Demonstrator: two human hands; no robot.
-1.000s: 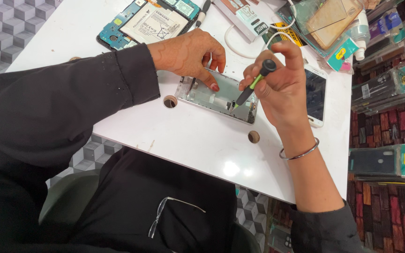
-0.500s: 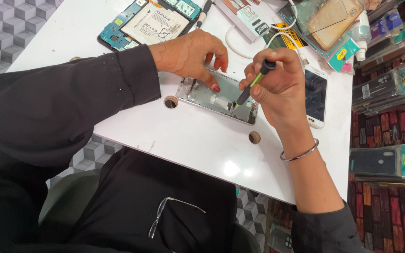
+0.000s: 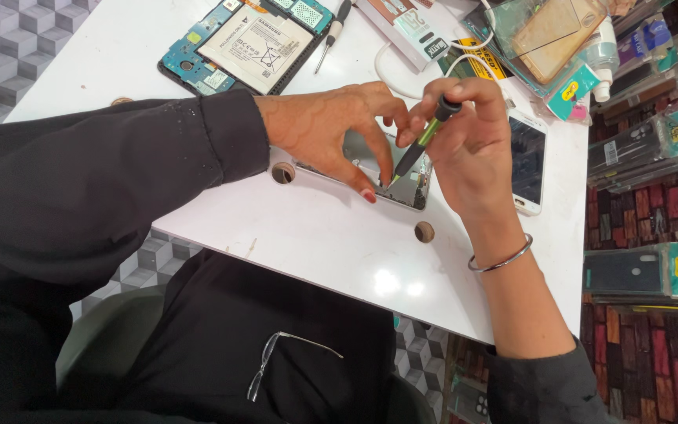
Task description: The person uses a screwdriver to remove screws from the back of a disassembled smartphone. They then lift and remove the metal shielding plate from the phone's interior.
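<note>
Two hands work on one opened phone [image 3: 402,187] lying flat on the white counter [image 3: 339,243], near the middle of its front half, between two round holes in the top. Left hand [image 3: 331,129]: fingers spread and pressed down on the phone's frame, index and thumb tips at its near edge, pinning it; nothing is enclosed in that hand. Right hand [image 3: 472,149]: fingers closed around a slim screwdriver [image 3: 421,144] with green shaft and black cap, index finger over the cap, shaft tilted, tip down on the phone's inner plate just beside the left fingertip. Whether the tip sits in a screw head cannot be told; too small. Judgement on doing this step well: keep the driver closer to upright over the screw so the tip does not cam out, hold light downward pressure through the cap, and turn with thumb and middle finger only. The left hand should keep the frame flat against the counter and stay clear of the tip. Risk: a slip would scratch the board or send a small screw toward the nearby hole. Around: a second phone [image 3: 527,157] face up just beside the right hand; an opened tablet [image 3: 249,43] and a spare screwdriver [image 3: 331,31] at the far edge.
</note>
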